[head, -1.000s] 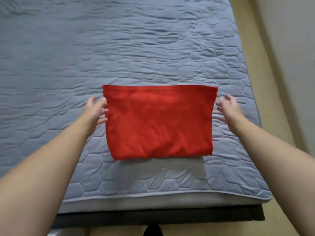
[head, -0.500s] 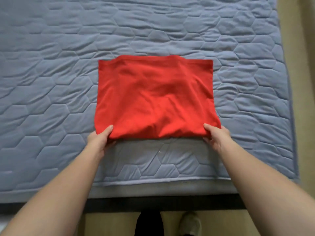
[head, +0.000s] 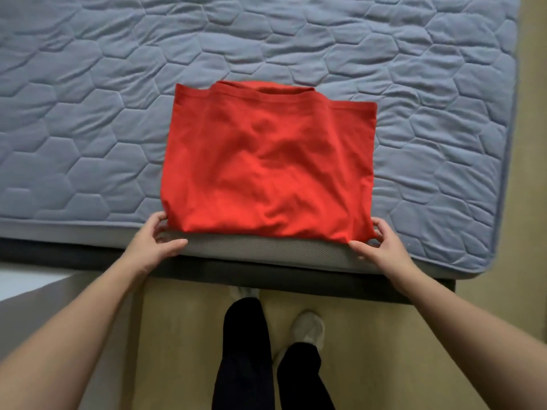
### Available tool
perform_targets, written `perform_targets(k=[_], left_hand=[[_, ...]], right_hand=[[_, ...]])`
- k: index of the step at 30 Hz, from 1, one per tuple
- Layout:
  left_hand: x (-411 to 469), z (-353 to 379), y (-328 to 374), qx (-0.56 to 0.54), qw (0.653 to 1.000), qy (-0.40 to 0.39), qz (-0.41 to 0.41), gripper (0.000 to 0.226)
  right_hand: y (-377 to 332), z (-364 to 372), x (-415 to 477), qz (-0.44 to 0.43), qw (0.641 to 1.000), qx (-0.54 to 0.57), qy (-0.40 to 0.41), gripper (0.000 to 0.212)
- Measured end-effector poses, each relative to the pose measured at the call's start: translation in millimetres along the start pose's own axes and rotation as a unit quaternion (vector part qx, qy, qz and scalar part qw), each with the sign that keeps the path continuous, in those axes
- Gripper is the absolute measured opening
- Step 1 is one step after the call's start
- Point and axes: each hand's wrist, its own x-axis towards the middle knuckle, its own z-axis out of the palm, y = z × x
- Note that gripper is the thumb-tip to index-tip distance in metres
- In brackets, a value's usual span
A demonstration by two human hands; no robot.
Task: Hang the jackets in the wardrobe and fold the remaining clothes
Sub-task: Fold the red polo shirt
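- Left hand (head: 154, 244) is pinching the 7 o'clock corner of the red garment (head: 266, 170), likely readying another fold.
- The garment is lying at the 6 o'clock edge of the bed (head: 88, 113).
- Right hand (head: 381, 247) is pinching its 5 o'clock corner, keeping it even.

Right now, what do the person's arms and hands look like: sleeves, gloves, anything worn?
The left forearm and right forearm are uncovered up to the frame edge, so no sleeves show. The left hand and right hand wear no gloves, and I see no watch, bracelet or rings on the fingers. Lower down are black trousers and light shoes.
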Motion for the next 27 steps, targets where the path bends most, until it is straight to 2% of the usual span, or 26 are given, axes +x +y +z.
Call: perform_targets(k=[2,4,7,8,11,16,17,20,23,25,27], left_hand=[[6,-6,0,0.102,0.993,-0.022,0.055,0.045],[16,-10,-1,0.158,0.982,-0.063,0.080,0.033],[26,-19,-6,0.139,0.986,-0.070,0.051,0.009],[27,-23,-9,0.136,0.988,-0.060,0.043,0.004],[26,-31,-17,0.112,0.993,-0.035,0.033,0.012],[30,-19,-2,-0.100,0.992,-0.067,0.027,0.028],[32,-22,-2,-0.095,0.993,-0.072,0.018,0.029],[33,-35,-16,0.075,0.996,-0.054,-0.006,0.006],[27,-38,-29,0.155,0.987,-0.030,-0.004,0.009],[22,-33,-28,0.149,0.989,-0.010,0.002,0.016],[21,-28,-21,0.044,0.999,0.005,0.001,0.017]], right_hand=[[5,-9,6,-0.008,0.997,-0.069,-0.041,0.037],[7,-12,10,0.004,0.992,-0.109,-0.068,0.026],[10,-18,16,0.026,0.994,-0.092,-0.057,0.004],[10,-21,15,0.034,0.994,-0.091,-0.049,0.004],[11,-30,9,0.060,0.992,-0.101,-0.049,0.011],[11,-24,14,0.082,0.987,-0.121,-0.063,0.015],[10,-24,17,0.084,0.986,-0.128,-0.063,0.016],[13,-25,21,0.110,0.983,-0.136,-0.059,0.021],[16,-24,14,0.142,0.978,-0.139,-0.058,0.021],[14,-23,7,0.159,0.973,-0.156,-0.063,0.022],[11,-23,5,0.159,0.973,-0.156,-0.058,0.022]])
